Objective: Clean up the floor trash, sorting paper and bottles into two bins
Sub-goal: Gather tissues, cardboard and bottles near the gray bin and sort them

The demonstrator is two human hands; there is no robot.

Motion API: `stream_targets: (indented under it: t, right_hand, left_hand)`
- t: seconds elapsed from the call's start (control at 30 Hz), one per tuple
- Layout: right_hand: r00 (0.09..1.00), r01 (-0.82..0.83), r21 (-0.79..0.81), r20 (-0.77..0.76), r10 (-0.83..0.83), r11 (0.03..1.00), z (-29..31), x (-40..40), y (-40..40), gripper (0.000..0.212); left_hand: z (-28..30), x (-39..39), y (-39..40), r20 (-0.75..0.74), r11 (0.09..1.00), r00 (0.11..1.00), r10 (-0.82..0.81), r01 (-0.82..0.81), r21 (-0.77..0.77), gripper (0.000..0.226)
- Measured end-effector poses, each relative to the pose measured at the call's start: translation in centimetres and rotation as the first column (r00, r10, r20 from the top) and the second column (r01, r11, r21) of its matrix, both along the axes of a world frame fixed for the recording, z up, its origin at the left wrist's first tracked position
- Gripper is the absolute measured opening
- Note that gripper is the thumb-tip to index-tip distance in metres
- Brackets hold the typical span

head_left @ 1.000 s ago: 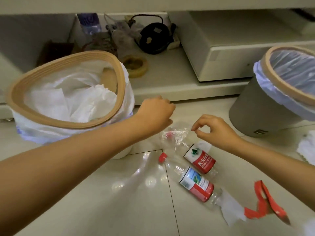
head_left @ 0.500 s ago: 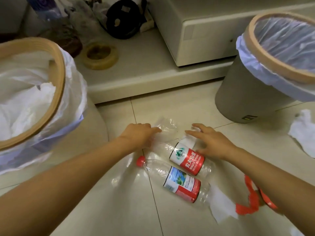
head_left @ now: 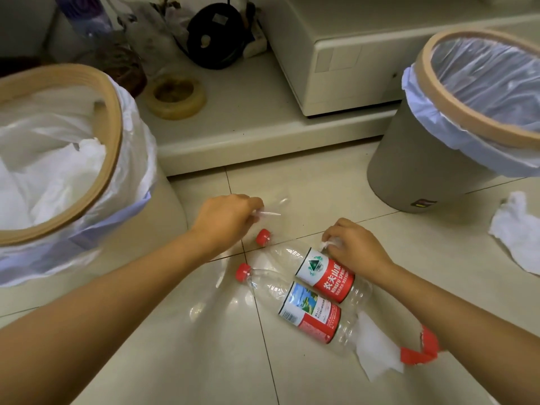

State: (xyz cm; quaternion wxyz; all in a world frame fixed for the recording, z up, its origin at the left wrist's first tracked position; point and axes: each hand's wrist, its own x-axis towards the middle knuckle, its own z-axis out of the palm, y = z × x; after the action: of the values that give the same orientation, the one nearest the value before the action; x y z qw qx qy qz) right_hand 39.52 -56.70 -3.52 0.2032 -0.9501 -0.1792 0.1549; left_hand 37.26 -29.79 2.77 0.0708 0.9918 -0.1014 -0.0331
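Two clear plastic bottles with red caps lie side by side on the tiled floor: the far bottle [head_left: 325, 276] and the near bottle [head_left: 309, 312]. My left hand [head_left: 228, 219] is curled round a crumpled piece of clear plastic [head_left: 273, 210] just beyond the far bottle's cap. My right hand [head_left: 355, 245] pinches a small white paper scrap [head_left: 325, 244] at the far bottle's upper side. The cream bin [head_left: 112, 118] at left holds white paper in its liner. A grey lined bin [head_left: 409, 165] stands at the right.
A white paper sheet [head_left: 377, 356] lies under the near bottle's base, with a red strip [head_left: 420, 350] beside it. Crumpled white paper [head_left: 517, 229] sits on the floor by the grey bin. A low shelf [head_left: 248, 130] behind carries a tape roll, cables and a white box.
The view has dropped closer to the floor. My left hand has closed on the clear plastic. My right hand went from lying flat on the far bottle to pinching the paper scrap.
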Motion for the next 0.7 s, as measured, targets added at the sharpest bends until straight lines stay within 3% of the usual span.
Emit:
stream_targets:
  t: [0.17,0.37,0.53,0.6,0.7]
  right_hand:
    - [0.995,0.033,0.382,0.077,-0.067,0.924,6.8,0.3,3.8,0.014]
    - [0.992,0.071,0.73,0.019,-0.125,0.68,17.1,-0.6,13.8,0.022]
    - [0.999,0.036,0.872,-0.015,-0.047,0.489,23.3,-1.8,21.1,0.013]
    - [0.995,0.077,0.904,-0.096,0.023,0.421,25.0,-2.4,23.8,0.019]
    - [0.941,0.157,0.876,-0.273,0.201,0.455,25.8,-3.6,26.6,0.04]
  left_hand:
    - [5.6,-2.1,0.8,0.141,0.999,0.99,0.031,-0.029,-0.013,0.031]
    - [14.5,-4.2,3.9,0.332,0.984,0.932,0.146,-0.101,-0.149,0.038]
    - [20.3,-5.1,10.3,0.526,0.936,0.775,0.349,-0.26,-0.238,0.027]
    - [21.4,-5.3,13.2,0.506,0.894,0.739,0.445,-0.397,-0.206,0.029]
    - [21.7,-5.8,17.0,0.365,0.796,0.726,0.583,-0.6,-0.078,0.049]
